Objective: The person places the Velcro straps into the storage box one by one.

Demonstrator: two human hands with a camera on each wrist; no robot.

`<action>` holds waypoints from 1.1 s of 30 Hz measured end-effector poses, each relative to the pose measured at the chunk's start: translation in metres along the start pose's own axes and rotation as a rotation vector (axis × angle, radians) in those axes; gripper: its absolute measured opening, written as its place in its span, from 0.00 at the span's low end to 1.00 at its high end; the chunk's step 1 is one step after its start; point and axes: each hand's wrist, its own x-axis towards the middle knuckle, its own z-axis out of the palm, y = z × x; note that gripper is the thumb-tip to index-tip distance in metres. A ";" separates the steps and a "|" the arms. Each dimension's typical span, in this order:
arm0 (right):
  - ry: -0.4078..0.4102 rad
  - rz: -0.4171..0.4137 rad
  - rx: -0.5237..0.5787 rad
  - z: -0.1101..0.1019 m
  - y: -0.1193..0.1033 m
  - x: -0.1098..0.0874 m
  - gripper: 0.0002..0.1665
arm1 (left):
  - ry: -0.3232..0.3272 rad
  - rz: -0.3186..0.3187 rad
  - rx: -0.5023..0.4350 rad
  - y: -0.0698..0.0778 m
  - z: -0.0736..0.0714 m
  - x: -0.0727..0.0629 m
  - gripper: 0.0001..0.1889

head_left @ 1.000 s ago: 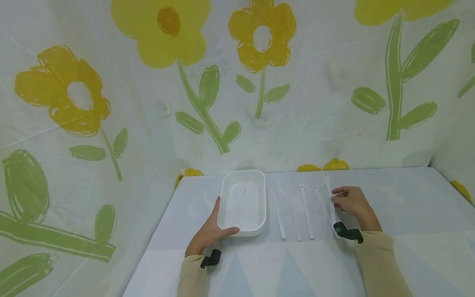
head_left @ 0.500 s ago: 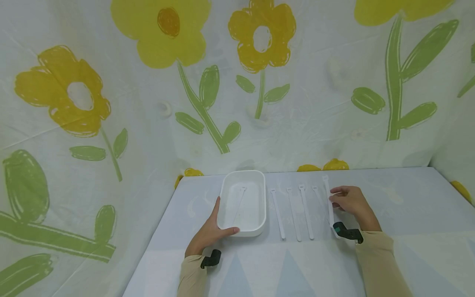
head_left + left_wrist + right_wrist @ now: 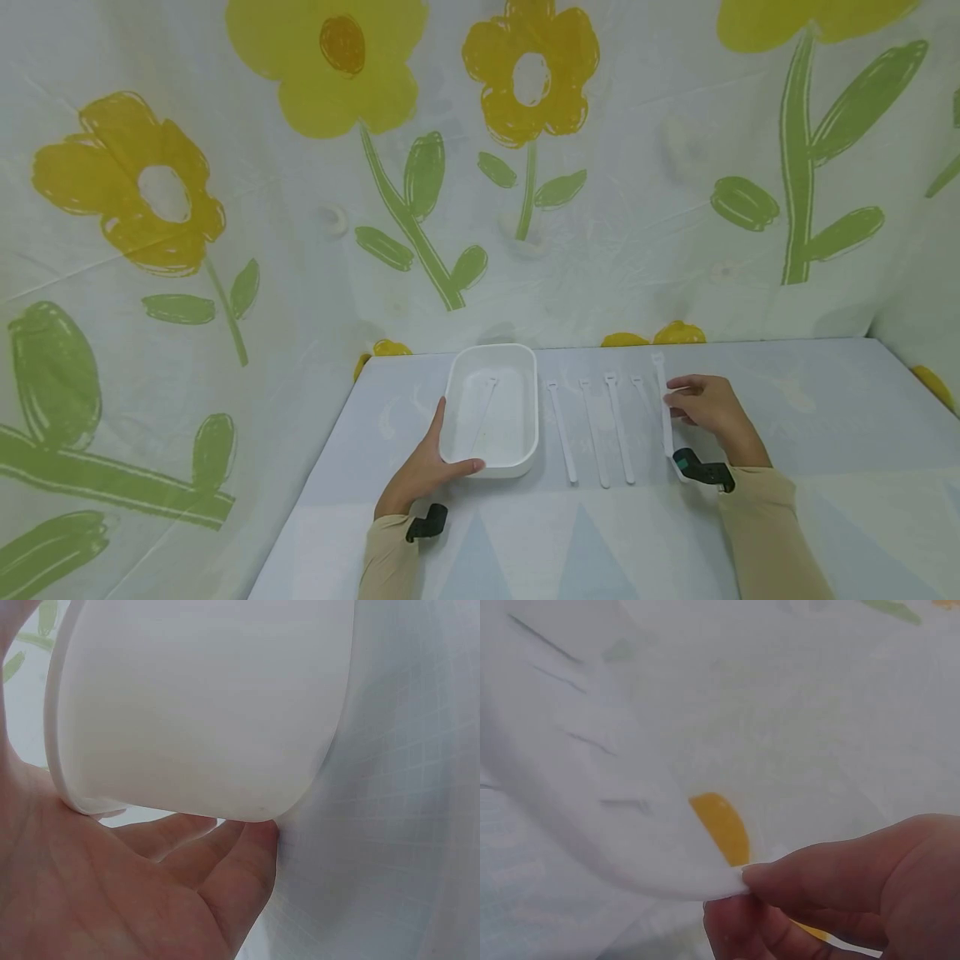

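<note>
A white rectangular tub (image 3: 531, 450) stands on the table, with one thin white strap (image 3: 486, 408) lying inside. My left hand (image 3: 422, 467) holds its near left corner, thumb over the front rim and fingers along the outer side. In the left wrist view, fingertips (image 3: 259, 836) touch the tub's wall low down. Thumb and fingertips of my right hand (image 3: 705, 408) pinch the edge of another white strap (image 3: 665, 400) with a wider head at its far end. In the right wrist view this strap (image 3: 577, 787) curves away from the pinch, large and blurred.
Several similar white straps, among them a middle strap (image 3: 615, 425) and a left strap (image 3: 562, 433), lie in a row between tub and right hand. Behind the table (image 3: 840, 433) hangs a flower-print cloth (image 3: 615, 208), which also covers the left side.
My right hand has shifted very slightly left with the pinched strap, whose far end has moved a little left and up. My left hand and the tub stay put.
</note>
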 end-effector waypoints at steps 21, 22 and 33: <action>0.003 0.013 0.042 0.001 -0.001 0.002 0.29 | 0.002 -0.015 0.009 0.001 0.001 0.001 0.72; 0.004 0.017 0.043 0.001 -0.001 0.002 0.29 | 0.002 -0.013 0.009 0.001 0.001 0.001 0.72; -0.020 0.035 0.086 0.002 -0.006 -0.001 0.33 | 0.002 -0.019 0.012 0.002 0.000 0.000 0.73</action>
